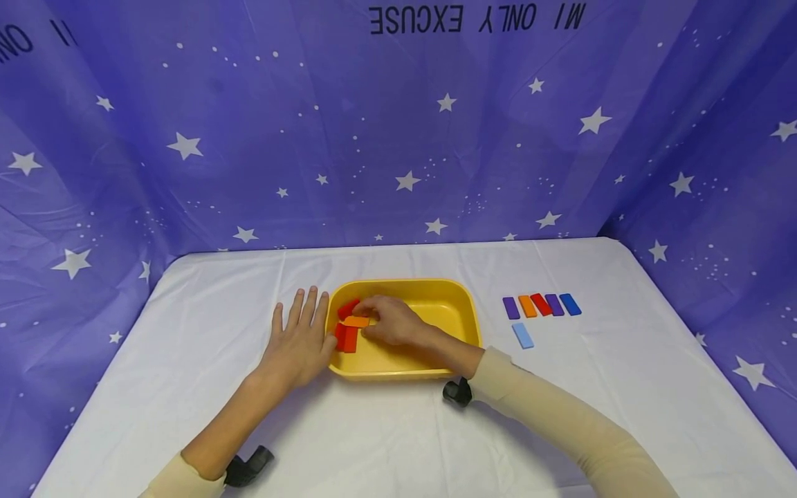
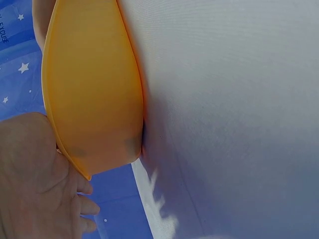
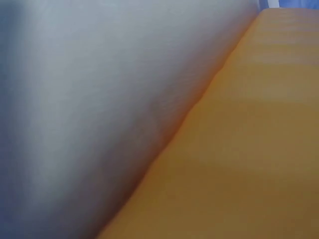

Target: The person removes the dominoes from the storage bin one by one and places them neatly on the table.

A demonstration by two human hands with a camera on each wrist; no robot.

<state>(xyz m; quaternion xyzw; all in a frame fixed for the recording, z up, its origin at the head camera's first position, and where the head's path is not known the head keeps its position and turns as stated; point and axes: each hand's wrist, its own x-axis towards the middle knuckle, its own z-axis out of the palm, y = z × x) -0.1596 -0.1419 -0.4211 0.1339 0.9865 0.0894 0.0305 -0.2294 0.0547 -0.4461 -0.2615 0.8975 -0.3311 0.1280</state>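
Observation:
My left hand [image 1: 301, 346] lies at the left end of a yellow plastic tub [image 1: 461, 332], fingers straight and spread, thumb at the rim. In the left wrist view its palm [image 2: 30, 174] touches the rim of the tub [image 2: 94, 84]. Inside the tub my right hand [image 1: 395, 321] pinches an orange block [image 1: 357, 321] between thumb and fingers. Close by lie a red block [image 1: 349, 308] at the back and two more red blocks, one of them the nearer red block [image 1: 351, 340]. The right wrist view shows only the tub's outer wall [image 3: 259, 149] and cloth.
Right of the tub, a row holds a purple block [image 1: 511, 308], an orange one, a red block [image 1: 541, 304], another purple one and a blue block [image 1: 570, 304]. A light blue block [image 1: 523, 336] lies in front. White cloth [image 1: 398, 443] covers the table; a starry purple curtain [image 1: 373, 138] surrounds it.

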